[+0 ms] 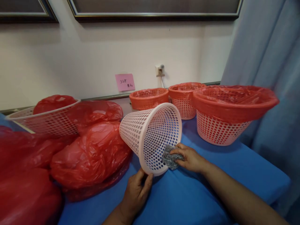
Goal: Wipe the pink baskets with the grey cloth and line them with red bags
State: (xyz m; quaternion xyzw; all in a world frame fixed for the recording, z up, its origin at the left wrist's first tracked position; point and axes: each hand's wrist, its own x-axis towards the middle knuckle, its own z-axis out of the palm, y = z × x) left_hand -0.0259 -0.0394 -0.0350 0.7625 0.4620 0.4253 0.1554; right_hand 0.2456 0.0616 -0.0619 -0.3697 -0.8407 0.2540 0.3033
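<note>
A white perforated plastic wastebasket [133, 128] lies tilted on its side on the blue-covered table [185, 193], its open mouth turned toward me and to the right. My left hand [138, 189] grips the lower rim between thumb and fingers. A grey speckled cleaning cloth [170, 157] is bunched in my right hand [188, 157], pressed at the lower right of the rim. The fingers of my right hand are curled over the cloth. Part of my left fingers is hidden behind the rim.
Red plastic bags [91, 153] are heaped on the left, beside a white basket [56, 120] holding red plastic. Three baskets lined with red bags, including a large one [222, 128], stand at the back and right. A socket [160, 70] with a plug is on the wall.
</note>
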